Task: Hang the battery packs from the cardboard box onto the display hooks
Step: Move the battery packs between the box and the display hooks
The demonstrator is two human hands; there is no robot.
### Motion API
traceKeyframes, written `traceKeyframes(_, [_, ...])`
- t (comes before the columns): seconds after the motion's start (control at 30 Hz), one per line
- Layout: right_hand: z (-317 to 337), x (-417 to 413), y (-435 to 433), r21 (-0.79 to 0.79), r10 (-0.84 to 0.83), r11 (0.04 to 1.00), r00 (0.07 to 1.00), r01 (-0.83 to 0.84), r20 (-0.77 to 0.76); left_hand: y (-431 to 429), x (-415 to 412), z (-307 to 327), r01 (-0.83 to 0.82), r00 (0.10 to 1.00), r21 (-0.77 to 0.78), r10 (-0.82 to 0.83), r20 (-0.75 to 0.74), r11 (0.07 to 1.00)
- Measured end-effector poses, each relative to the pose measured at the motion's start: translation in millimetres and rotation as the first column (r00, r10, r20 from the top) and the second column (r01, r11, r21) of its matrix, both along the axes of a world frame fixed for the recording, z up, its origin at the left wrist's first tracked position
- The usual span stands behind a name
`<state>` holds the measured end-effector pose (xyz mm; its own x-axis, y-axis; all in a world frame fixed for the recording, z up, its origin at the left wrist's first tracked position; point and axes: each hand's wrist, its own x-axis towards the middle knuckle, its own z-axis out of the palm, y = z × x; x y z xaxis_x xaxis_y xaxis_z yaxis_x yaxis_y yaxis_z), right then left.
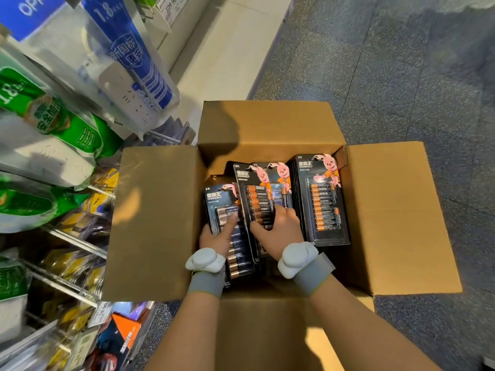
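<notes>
Hands in brown cardboard box [388, 210]: left hand [215, 235] pinches left black battery pack [215, 198]; right hand [280, 231] clamps fingers round middle pack [254, 192].

Box [158, 218] top open; flaps splayed outward.

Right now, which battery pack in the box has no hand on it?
The right pack, marked 7, by the right wall of the box. The left hand grips the left pack; the right hand holds the middle pack.
</notes>
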<state>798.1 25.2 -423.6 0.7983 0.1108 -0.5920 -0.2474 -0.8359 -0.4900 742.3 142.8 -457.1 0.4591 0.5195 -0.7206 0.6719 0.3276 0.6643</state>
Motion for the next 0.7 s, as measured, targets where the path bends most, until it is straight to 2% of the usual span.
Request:
traceKeyframes(0.13, [6, -14, 8, 0.023, 0.04, 0.999, 0.999, -0.039, -0.01, -4, 6, 6, -0.005, 0.999, 0.043, 0.006, -0.033, 0.999])
traceKeyframes(0.3, [8, -22, 6, 0.135, -0.018, 0.991, 0.999, 0.014, 0.031, -5, 11, 14, -0.011, 1.0, 0.05, 0.011, -0.013, 0.999])
traceKeyframes(0.4, [12, -21, 2, 0.245, -0.085, 0.966, 0.996, 0.082, -0.002, -6, 12, 16, -0.034, 0.999, 0.022, 0.034, -0.013, 0.999])
traceKeyframes(0.47, [19, -19, 1, 0.366, -0.207, 0.906, 0.977, 0.214, -0.057, -5, 10, 16, -0.038, 0.999, 0.023, 0.038, 0.001, 0.999])
traceKeyframes(0.57, [20, -13, 0, 0.496, -0.433, 0.751, 0.892, 0.436, -0.129, -7, 9, 20, -0.057, 0.998, 0.006, 0.057, 0.022, 0.998])
traceKeyframes(0.63, [14, -9, 1, 0.511, -0.515, 0.686, 0.841, 0.519, -0.163, -7, 4, 11, -0.064, 0.998, -0.001, 0.064, 0.027, 0.998])
traceKeyframes(0.7, [11, -8, 2, 0.462, -0.549, 0.679, 0.813, 0.57, -0.194, -9, 3, 21, -0.041, 0.999, -0.021, 0.042, 0.01, 0.999])
